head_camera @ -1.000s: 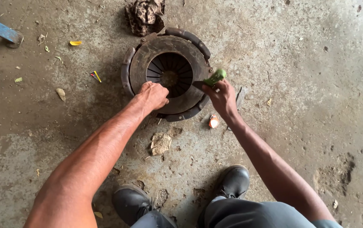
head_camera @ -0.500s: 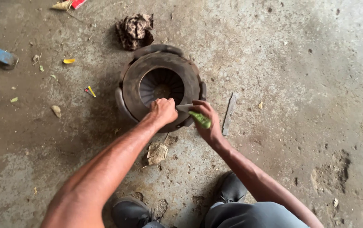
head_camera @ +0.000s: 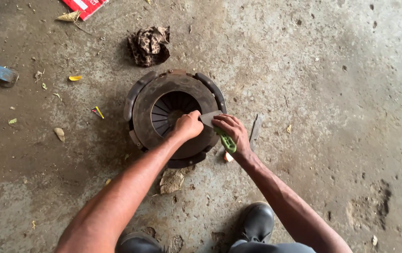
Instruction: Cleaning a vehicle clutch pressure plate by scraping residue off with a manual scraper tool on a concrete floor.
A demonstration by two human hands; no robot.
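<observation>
Both hands work the near rim of the heavy, stiff metal disc (head_camera: 175, 117) on the concrete floor (head_camera: 332, 93): left hand (head_camera: 188, 125) fisted there, right hand (head_camera: 229, 129) seemingly gripping a green-handled scraper (head_camera: 219, 131).

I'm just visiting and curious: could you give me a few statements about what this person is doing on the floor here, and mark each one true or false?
1. The right hand holds a green-handled scraper. True.
2. The left hand rests on the round metal part. True.
3. The round part sits on a workbench. False: it lies on the concrete floor.
4. A crumpled patterned rag lies beyond the part. True.
5. The person wears gloves. False: both hands are bare.
</observation>
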